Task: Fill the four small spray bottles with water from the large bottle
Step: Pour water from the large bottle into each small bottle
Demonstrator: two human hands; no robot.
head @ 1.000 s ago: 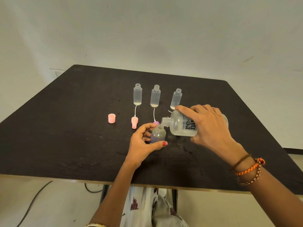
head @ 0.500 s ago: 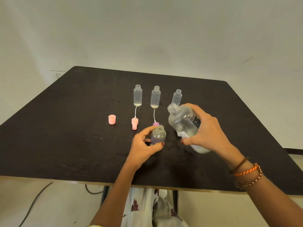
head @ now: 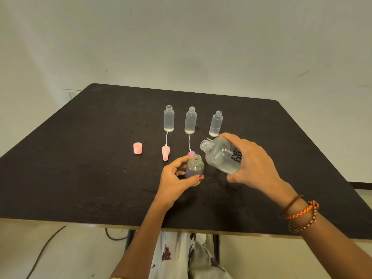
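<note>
My left hand (head: 175,179) grips a small open spray bottle (head: 194,168) that stands on the black table (head: 80,168). My right hand (head: 254,164) holds the large clear bottle (head: 221,155) tilted, its open mouth up and to the left, just right of and above the small bottle's neck. A little water lies in the large bottle's lower end. Three more small open bottles stand in a row behind: left (head: 169,121), middle (head: 190,123), right (head: 216,124), each with some water at the bottom.
A pink cap (head: 137,148) lies left of a pink spray head with its tube (head: 165,152). A purple spray head (head: 191,153) with a tube lies behind the held small bottle. Wet spots mark the table near the hands. A wall stands behind the table.
The large bottle went from pouring, mouth down over the small bottle, to raised upright, and now tilts back toward the small bottle. My left hand stayed on the small bottle.
</note>
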